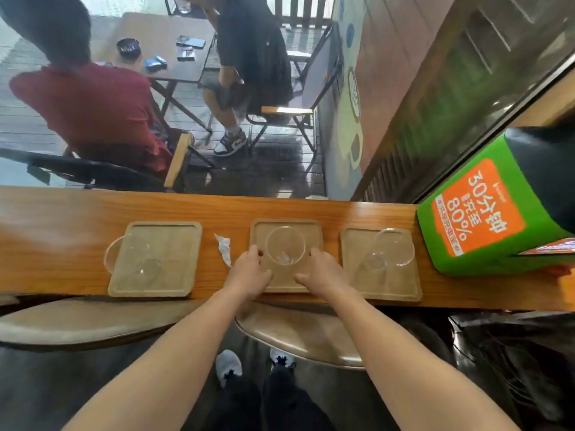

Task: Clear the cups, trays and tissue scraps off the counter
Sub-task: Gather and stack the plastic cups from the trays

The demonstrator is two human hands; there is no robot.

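Three wooden trays sit in a row on the wooden counter [62, 213]. The middle tray [258, 228] holds an upright clear cup [285, 249]. My left hand [249, 273] grips that tray's left side and my right hand [320, 273] grips its right side. On the left tray [174, 241] a clear cup [133, 259] lies tipped over its left edge. A third clear cup [390, 253] lies on its side on the right tray [389, 284]. A crumpled white tissue scrap [224, 248] rests on the counter between the left and middle trays.
A green and orange charging stand [473, 213] occupies the counter's right end. Padded stools [298, 334] stand below the counter's near edge. Beyond the glass, two people sit at a table [168, 42] on a wooden deck.
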